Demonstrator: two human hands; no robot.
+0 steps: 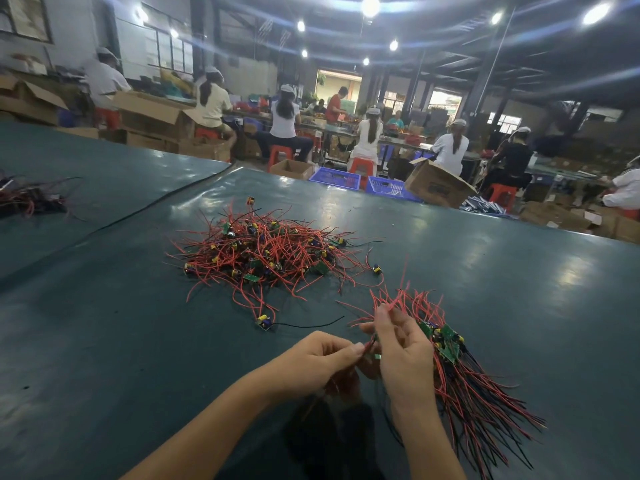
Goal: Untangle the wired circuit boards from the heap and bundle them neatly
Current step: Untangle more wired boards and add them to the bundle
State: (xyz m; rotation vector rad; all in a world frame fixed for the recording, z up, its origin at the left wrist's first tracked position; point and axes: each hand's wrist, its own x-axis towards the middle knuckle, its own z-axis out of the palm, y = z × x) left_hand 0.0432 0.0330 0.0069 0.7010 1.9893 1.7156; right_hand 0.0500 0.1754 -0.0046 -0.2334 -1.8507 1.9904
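Note:
A tangled heap (266, 252) of small green circuit boards with red and black wires lies mid-table. One loose board (265, 321) with a black wire sits in front of it. My right hand (403, 355) grips a bundle of boards (446, 339) whose red and black wires fan out toward the lower right. My left hand (320, 362) pinches a red wire of one board right beside the right hand's fingers. That board is mostly hidden between the hands.
The dark green table (121, 341) stretches wide around the heap. A second pile of wires (29, 199) lies at the far left. Beyond the table's far edge are cardboard boxes (438, 185), blue crates (334, 178) and several seated workers.

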